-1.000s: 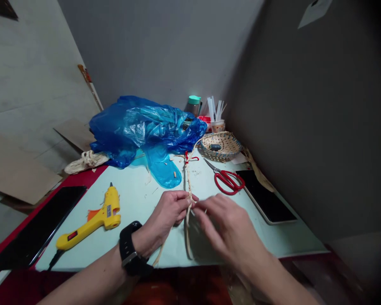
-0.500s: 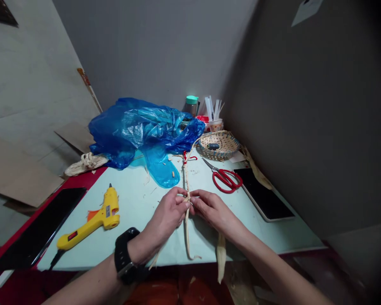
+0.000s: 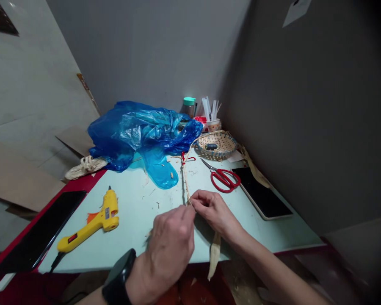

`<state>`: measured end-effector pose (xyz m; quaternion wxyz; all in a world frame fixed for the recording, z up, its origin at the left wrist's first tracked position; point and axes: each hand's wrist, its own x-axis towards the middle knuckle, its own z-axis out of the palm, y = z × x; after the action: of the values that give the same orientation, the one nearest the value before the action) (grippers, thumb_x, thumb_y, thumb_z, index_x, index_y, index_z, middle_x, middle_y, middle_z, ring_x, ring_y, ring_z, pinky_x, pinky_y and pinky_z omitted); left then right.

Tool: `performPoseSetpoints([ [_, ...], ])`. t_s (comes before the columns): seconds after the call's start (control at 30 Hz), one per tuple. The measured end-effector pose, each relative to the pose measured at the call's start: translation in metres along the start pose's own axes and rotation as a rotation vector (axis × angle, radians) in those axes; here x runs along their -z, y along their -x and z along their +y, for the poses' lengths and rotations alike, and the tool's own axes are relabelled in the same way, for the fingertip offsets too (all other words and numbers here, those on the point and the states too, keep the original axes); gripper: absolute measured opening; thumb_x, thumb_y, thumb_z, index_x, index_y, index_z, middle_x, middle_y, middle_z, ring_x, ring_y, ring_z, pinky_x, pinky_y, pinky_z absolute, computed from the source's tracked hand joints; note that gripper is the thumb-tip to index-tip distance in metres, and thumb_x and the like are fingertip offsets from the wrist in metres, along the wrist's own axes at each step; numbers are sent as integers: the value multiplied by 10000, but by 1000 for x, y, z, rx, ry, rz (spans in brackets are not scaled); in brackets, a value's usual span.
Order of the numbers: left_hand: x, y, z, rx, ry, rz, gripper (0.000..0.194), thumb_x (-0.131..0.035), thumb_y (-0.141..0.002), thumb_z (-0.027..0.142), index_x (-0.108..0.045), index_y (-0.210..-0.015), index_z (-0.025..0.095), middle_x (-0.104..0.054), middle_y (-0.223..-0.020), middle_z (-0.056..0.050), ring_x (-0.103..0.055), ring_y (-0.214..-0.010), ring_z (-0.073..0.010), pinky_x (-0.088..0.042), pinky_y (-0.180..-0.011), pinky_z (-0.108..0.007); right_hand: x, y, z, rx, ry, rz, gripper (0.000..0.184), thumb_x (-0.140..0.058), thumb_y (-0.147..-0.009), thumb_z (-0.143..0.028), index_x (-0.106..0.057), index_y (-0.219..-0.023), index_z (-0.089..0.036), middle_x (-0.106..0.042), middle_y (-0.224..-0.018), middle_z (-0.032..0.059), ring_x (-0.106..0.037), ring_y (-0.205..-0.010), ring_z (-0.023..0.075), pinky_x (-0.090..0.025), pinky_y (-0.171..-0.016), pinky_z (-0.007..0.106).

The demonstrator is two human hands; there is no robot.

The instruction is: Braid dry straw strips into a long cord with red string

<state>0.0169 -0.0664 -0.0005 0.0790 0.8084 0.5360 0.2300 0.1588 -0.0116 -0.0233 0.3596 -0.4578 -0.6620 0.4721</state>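
Note:
A thin braided cord of pale dried husk runs down the middle of the table, with a red tie at its far end. My right hand pinches the cord's near end between thumb and fingers. Close against it, my left hand is closed with its back turned up; its fingertips and the loose strand ends are mostly hidden, but it seems to grip the same cord. A flat pale husk strip hangs over the table's front edge below my right wrist.
Red-handled scissors lie to the right, beside a dark tablet. A yellow glue gun and a black phone-like slab lie at left. Behind are a blue plastic bag, a woven basket and a cup of white sticks.
My left hand has come nearer and rolled over, so its back now covers the strand ends. My right hand keeps its pinch on the cord. The view has shifted slightly.

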Motion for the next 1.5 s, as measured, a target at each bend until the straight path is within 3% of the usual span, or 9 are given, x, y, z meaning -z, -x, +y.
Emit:
performPoseSetpoints([
  [0.13, -18, 10, 13, -43, -255, -120, 500, -297, -795, -27, -562, -1215, 35, -656, -866, -195, -606, -769, -271, -428, -644, -364, 3, 0, -3, -68, -179, -111, 265, -509, -856, -352, -627, -765, -133, -638, -696, 28, -388, -472, 75, -288, -450, 211],
  [0.27, -12, 17, 18, -91, -248, -187, 464, -400, -767, 12, -578, -1195, 32, -649, -899, -210, -594, -788, -296, -437, -637, -379, 5, 1, -6, -94, -279, -158, 273, -532, -857, -362, -628, -777, -119, -660, -710, 42, -355, -446, 61, -254, -434, 206],
  [0.43, 24, -2, -2, 75, 189, -51, 229, -473, -875, 280, -671, -787, 207, -641, -831, -80, -567, -798, -226, -412, -720, -338, 9, 3, -8, -99, -315, -178, 299, -544, -854, -389, -625, -734, -128, -570, -580, -14, -276, -444, 60, -201, -447, 212],
  [0.53, 27, -24, -21, 258, 555, -10, 182, -523, -848, 298, -617, -971, 203, -630, -960, -71, -558, -865, -203, -409, -799, -327, 10, 4, -9, -85, -322, -177, 292, -538, -862, -377, -621, -720, -135, -563, -578, -16, -328, -465, 69, -255, -482, 210],
  [0.73, -1, -40, -34, 347, 1323, -470, 169, -484, -860, 326, -522, -882, 163, -516, -696, 11, -388, -473, -55, -300, -444, -184, 9, 3, -7, -3, -340, -190, 270, -508, -881, -387, -592, -778, -151, -649, -690, 28, -558, -654, 138, -403, -684, 257],
  [1.1, -5, -35, -28, 507, 1056, -319, 280, -501, -809, 320, -550, -600, 141, -448, -475, 37, -238, -340, -32, -114, -369, -225, 15, 21, -22, 134, 677, -5, 289, -401, -933, -333, -578, -758, -185, -618, -651, 41, -506, -538, 140, -268, -521, 272],
  [1.23, -4, -33, -27, 535, 1094, -281, 245, -515, -807, 303, -581, -638, 138, -348, -395, 72, -223, -350, -42, -115, -386, -220, -6, 34, -20, 274, 993, 79, 87, -481, -865, -158, -545, -810, -181, -628, -678, 44, -551, -554, 157, -256, -503, 285],
  [1.33, -5, -29, -31, 520, 1180, -295, 205, -518, -815, 301, -605, -731, 135, -368, -400, 72, -265, -368, -49, -146, -400, -211, -26, 43, -17, 449, 1215, 142, 214, -519, -736, 8, -547, -867, -158, -609, -690, 44, -563, -589, 190, -280, -489, 296],
  [1.5, -6, -25, -35, 473, 1227, -278, 213, -535, -826, 306, -638, -811, 121, -379, -432, 71, -254, -394, -41, -157, -416, -205, -18, 46, -33, 545, 1029, 42, 101, -505, -838, -101, -582, -861, -163, -634, -771, 56, -564, -664, 197, -385, -559, 304],
])
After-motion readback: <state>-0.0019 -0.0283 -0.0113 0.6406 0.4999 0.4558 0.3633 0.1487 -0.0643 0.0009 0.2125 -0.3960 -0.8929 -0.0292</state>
